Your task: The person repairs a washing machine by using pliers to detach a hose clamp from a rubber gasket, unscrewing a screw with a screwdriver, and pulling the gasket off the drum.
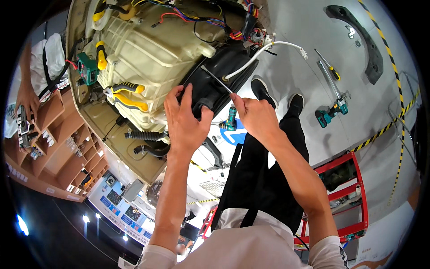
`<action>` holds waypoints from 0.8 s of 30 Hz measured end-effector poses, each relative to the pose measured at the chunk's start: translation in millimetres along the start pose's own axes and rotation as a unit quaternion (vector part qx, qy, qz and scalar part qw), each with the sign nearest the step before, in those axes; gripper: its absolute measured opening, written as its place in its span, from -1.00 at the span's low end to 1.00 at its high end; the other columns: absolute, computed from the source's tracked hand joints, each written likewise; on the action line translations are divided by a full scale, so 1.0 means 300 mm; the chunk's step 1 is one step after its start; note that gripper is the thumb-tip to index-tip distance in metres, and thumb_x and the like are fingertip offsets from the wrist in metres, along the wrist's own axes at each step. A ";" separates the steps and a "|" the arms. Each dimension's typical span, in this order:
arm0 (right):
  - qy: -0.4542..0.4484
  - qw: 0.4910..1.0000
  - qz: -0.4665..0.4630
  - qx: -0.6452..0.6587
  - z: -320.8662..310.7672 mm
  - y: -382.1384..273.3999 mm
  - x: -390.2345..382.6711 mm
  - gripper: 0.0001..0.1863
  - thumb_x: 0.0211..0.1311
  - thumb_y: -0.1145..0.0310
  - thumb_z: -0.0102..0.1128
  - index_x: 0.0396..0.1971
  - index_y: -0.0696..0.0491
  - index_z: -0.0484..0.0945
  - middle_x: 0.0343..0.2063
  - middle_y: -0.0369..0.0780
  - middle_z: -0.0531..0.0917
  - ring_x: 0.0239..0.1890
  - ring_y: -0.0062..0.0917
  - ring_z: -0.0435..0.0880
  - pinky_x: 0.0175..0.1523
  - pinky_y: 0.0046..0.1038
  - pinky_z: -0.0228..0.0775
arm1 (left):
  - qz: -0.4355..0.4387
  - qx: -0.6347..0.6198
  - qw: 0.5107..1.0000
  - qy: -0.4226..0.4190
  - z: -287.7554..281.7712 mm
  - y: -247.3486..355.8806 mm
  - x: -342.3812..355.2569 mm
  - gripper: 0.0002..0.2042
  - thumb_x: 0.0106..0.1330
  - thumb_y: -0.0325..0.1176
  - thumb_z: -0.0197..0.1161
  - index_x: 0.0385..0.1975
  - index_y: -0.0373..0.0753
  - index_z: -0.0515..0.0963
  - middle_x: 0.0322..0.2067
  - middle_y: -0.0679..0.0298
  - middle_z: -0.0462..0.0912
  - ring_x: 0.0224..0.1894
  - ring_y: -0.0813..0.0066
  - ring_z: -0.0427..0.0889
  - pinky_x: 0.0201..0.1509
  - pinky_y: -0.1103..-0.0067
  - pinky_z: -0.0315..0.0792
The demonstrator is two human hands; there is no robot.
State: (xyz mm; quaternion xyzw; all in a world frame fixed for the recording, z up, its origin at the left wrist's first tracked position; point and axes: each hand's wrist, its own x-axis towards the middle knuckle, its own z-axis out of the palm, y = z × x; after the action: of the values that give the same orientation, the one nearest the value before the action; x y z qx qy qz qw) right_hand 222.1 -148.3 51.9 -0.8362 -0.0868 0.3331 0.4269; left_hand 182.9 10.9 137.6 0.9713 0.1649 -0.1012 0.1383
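A large cream plastic tub (148,58) of an appliance lies in its housing, with a black curved part (228,58) at its right end. My left hand (186,123) is at the lower side of this black part, fingers curled and thumb apart, gripping its edge. From my right hand (257,119), closed around a mostly hidden handle, a thin metal rod (217,79) like a screwdriver shaft slants up-left to the black surface. A white hose (251,60) comes out of the black part beside the rod's tip. Yellow-and-black pliers (127,96) rest on the tub.
Coloured wiring (233,33) runs along the top. A green power tool (87,68) sits at the tub's left. On the floor lie a cordless driver (331,110), a screwdriver (329,67) and a dark curved block (365,42). A red cart (360,193) stands right; another person's hand (27,102) shows left.
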 end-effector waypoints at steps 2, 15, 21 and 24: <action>0.003 1.000 -0.020 -0.005 0.001 0.017 0.013 -0.39 0.35 -0.01 0.02 -0.77 0.15 0.56 -0.80 0.01 0.51 -0.66 -0.05 0.57 -0.51 -0.18 0.46 | -0.010 0.005 1.000 0.004 0.004 0.008 -0.001 -0.48 0.08 -0.38 0.17 0.09 -0.47 0.41 0.07 -0.09 0.32 0.13 -0.04 0.30 0.25 0.23 0.21; -0.019 0.985 -0.018 0.168 0.216 0.136 0.091 -0.46 0.35 0.02 0.01 -0.66 0.15 0.59 -0.78 0.00 0.47 -0.65 -0.07 0.52 -0.51 -0.23 0.34 | 0.006 0.030 1.000 0.008 0.003 0.015 0.015 -0.51 0.17 -0.40 0.16 0.12 -0.46 0.37 0.09 -0.05 0.35 0.16 -0.04 0.32 0.25 0.24 0.22; 0.030 0.979 -0.052 0.195 0.308 0.164 0.123 -0.48 0.32 0.01 0.04 -0.64 0.13 0.61 -0.71 0.02 0.52 -0.57 -0.02 0.55 -0.45 -0.20 0.40 | 0.030 0.080 0.996 0.010 0.027 0.009 0.066 -0.55 0.15 -0.43 0.14 0.06 -0.50 0.43 -0.04 -0.02 0.40 0.01 0.00 0.39 0.12 0.25 0.30; 0.011 0.984 -0.027 0.175 0.290 0.166 0.114 -0.47 0.32 -0.02 0.02 -0.63 0.11 0.64 -0.70 0.01 0.54 -0.55 -0.02 0.56 -0.42 -0.18 0.42 | 0.024 0.095 0.995 -0.002 0.020 0.037 0.081 -0.54 0.14 -0.45 0.11 0.07 -0.49 0.43 -0.04 -0.02 0.40 0.02 0.02 0.39 0.13 0.27 0.30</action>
State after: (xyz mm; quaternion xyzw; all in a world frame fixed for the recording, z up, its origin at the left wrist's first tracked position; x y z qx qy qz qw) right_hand 186.4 -107.6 -39.0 -0.7496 -0.0447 0.3227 0.5762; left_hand 208.5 6.4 128.7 0.9836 0.1307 -0.1150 0.0482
